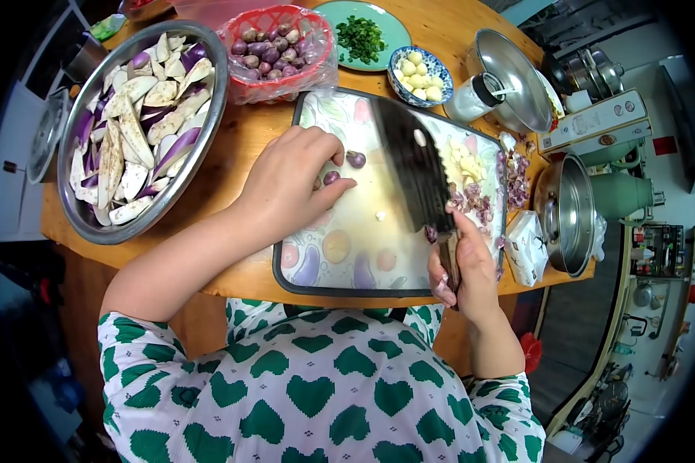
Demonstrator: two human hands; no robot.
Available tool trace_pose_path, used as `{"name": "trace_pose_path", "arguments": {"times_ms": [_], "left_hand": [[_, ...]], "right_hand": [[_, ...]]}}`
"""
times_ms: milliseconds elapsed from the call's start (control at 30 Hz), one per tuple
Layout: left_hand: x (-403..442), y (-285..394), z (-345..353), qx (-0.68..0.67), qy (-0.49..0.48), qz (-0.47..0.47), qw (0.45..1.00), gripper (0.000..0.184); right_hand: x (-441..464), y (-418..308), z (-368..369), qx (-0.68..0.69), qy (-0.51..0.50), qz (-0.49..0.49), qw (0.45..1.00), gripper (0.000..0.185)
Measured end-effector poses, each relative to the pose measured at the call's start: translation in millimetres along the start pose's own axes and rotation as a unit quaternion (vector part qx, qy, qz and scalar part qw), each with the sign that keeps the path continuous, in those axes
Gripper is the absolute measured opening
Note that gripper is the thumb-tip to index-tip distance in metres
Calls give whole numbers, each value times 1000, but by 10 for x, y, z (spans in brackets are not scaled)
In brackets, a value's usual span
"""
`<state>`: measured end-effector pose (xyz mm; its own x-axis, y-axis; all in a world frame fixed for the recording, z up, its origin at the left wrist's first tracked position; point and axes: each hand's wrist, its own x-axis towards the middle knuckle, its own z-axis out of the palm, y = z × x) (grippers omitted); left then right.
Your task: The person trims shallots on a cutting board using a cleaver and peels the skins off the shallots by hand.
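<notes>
My right hand [469,266] grips the handle of a dark cleaver [413,154], whose blade is blurred over the right half of the cutting board [336,278]. Curled over the board's left side, my left hand [305,174] has its thumb and fingers apart around a small purple shallot [331,177]; whether it touches the shallot is unclear. Another shallot [356,159] lies just right of my left fingertips. Chopped pale pieces [467,163] and purple-tinged scraps [475,202] lie on the board right of the blade.
A metal bowl of cut eggplant [218,100] stands left. Behind the board are a red basket of shallots [232,35], a green plate of chopped greens [398,35], a blue-patterned bowl of garlic [394,71] and a jar [475,96]. Right are a metal pan [575,216] and a white packet [527,247].
</notes>
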<state>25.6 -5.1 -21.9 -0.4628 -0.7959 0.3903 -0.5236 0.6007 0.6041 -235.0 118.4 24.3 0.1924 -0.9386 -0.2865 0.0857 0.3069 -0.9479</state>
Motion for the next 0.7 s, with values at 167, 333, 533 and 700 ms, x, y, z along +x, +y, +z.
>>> {"name": "trace_pose_path", "arguments": {"times_ms": [167,333,533,700], "left_hand": [[-27,18,2,1,-9,3,1000,29],[-101,115,-103,-2,-44,15,999,29],[-268,34,-46,-42,-40,36,998,23],[-362,-30,12,-86,-35,24,995,20]], "right_hand": [[81,11,-16,20,32,63,997,53],[88,-57,-71,-11,41,39,998,44],[204,35,31,-464,98,-267,839,47],[326,164,181,-643,50,-184,742,43]]}}
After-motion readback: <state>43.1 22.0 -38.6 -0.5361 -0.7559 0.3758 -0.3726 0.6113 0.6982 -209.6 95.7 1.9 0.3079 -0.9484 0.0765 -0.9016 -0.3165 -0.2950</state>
